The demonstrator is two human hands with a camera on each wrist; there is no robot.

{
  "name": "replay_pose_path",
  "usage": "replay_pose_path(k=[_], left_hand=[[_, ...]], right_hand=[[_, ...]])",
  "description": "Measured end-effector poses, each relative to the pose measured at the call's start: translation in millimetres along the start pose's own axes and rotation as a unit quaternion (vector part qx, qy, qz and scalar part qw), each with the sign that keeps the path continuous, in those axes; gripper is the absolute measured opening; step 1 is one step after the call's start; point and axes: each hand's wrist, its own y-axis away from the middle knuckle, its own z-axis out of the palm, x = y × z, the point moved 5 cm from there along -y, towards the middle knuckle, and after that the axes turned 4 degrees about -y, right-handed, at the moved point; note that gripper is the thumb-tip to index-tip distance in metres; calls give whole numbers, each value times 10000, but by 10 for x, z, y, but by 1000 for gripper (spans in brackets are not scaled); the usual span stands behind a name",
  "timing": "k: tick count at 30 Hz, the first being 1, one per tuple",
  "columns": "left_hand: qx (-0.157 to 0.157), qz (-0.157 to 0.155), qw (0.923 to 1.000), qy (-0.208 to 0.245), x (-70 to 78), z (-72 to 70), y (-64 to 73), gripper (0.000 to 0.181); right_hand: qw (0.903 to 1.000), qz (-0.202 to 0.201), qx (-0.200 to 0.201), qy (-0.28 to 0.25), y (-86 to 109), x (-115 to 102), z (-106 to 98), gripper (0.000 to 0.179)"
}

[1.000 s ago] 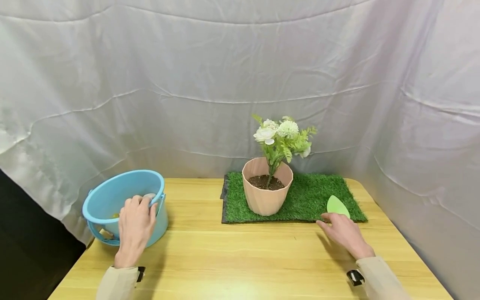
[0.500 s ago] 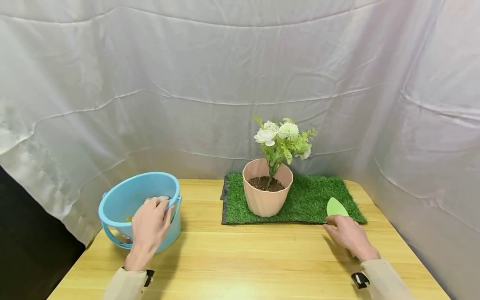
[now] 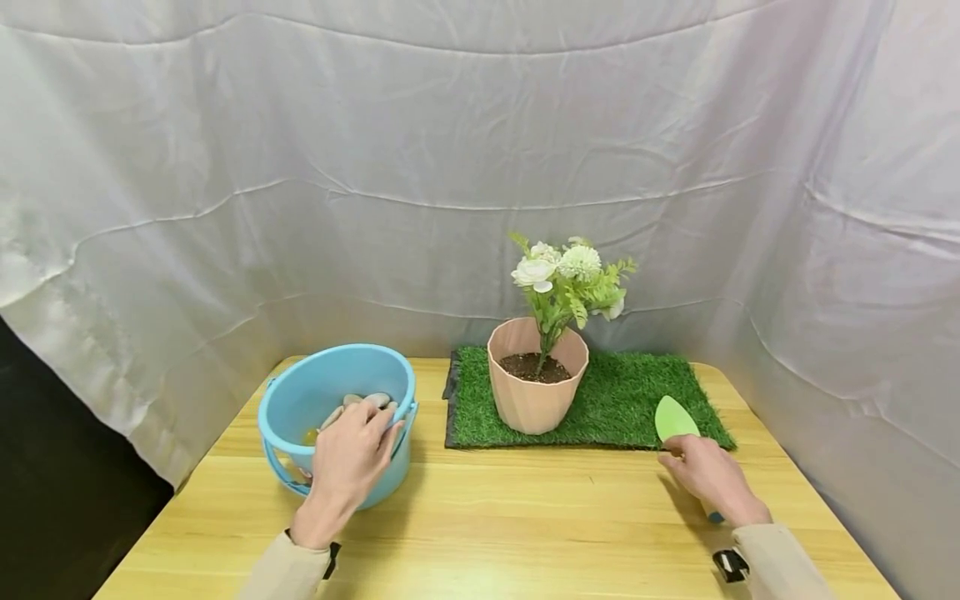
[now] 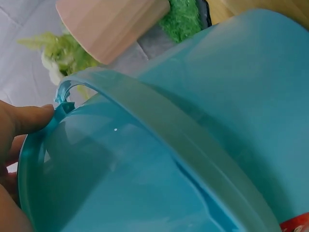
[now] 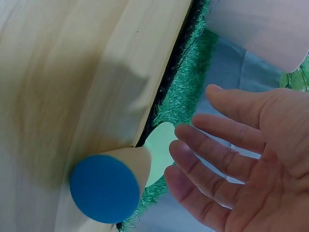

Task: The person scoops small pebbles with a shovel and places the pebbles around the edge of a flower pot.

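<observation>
My left hand (image 3: 348, 457) grips the near right part of the rim of a blue bucket (image 3: 337, 373), its fingers over the edge. Several smooth stones (image 3: 378, 400) lie inside, partly hidden by the hand. In the left wrist view, the thumb and fingers (image 4: 30, 119) hold the rim of the bucket (image 4: 241, 101) beside the handle's joint. My right hand (image 3: 714, 477) hovers over a hand trowel with a light green blade (image 3: 674, 419). From the right wrist, its fingers look loosely extended, apart from the trowel's blue-ended handle (image 5: 105, 188).
A pink flower pot (image 3: 534, 402) with soil and white flowers (image 3: 577, 263) stands on a green artificial grass mat (image 3: 637, 392). The trowel's blade lies over the mat's front edge. Grey fabric (image 3: 390, 167) hangs behind the wooden table (image 3: 525, 517).
The bucket has slid right across the table with my left hand on its rim, and more stones show inside it. My right hand has shifted slightly right and down over the trowel.
</observation>
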Motion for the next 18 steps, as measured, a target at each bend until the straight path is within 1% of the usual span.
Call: replay_pose_path(k=[4, 6, 8, 9, 11, 13, 14, 16, 18], left_hand=[[70, 129, 9999, 52, 115, 6, -20, 24], [107, 141, 9998, 105, 166, 8, -22, 22], [63, 91, 9998, 165, 204, 3, -28, 22], [-14, 60, 9998, 198, 214, -1, -36, 21], [-278, 2, 9991, 315, 214, -10, -68, 20], [-703, -105, 9959, 562, 178, -28, -119, 20], [-968, -185, 9926, 712, 142, -37, -148, 19], [-1483, -415, 9824, 1056, 30, -61, -199, 21], [-1902, -729, 9698, 1340, -132, -80, -229, 25]], right_hand=[[9999, 50, -69, -54, 8, 37, -6, 37], [9999, 47, -77, -67, 16, 52, -4, 36], [9999, 27, -75, -76, 21, 66, 0, 34], [10000, 5, -57, -59, 24, 68, -1, 33], [10000, -49, -31, -19, 28, 76, 0, 31], [9999, -98, -26, 66, 34, 89, 0, 30], [9998, -139, -1, 121, 39, 98, -2, 29], [9996, -216, 53, 183, 51, 119, -7, 28], [9993, -276, 114, 218, 72, 143, -12, 27]])
